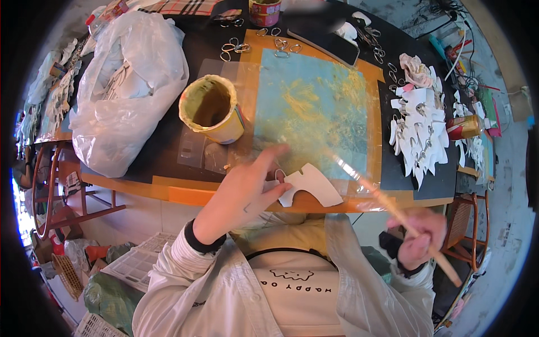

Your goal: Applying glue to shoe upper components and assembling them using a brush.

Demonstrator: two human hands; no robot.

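My left hand [244,188] is closed at the table's near edge. Its thumb and fingers pinch the corner of a white cut-out piece [317,185] with a curved notch, and a metal ring shows by the fingertips. My right hand [421,236] grips the wooden handle of a brush [382,199]. The brush slants up and left, its blurred tip over the lower part of a blue sheet [286,84] smeared with yellow. Left of the sheet stands a yellow can [229,130], coated with dried yellowish stuff around its rim.
A bulging white plastic bag [146,126] fills the table's left side. Metal rings [233,48] and a dark phone [328,45] lie at the back. On the right are a pile of white pieces [418,132] and a red-and-gold can [465,127]. Chairs [466,230] flank the table.
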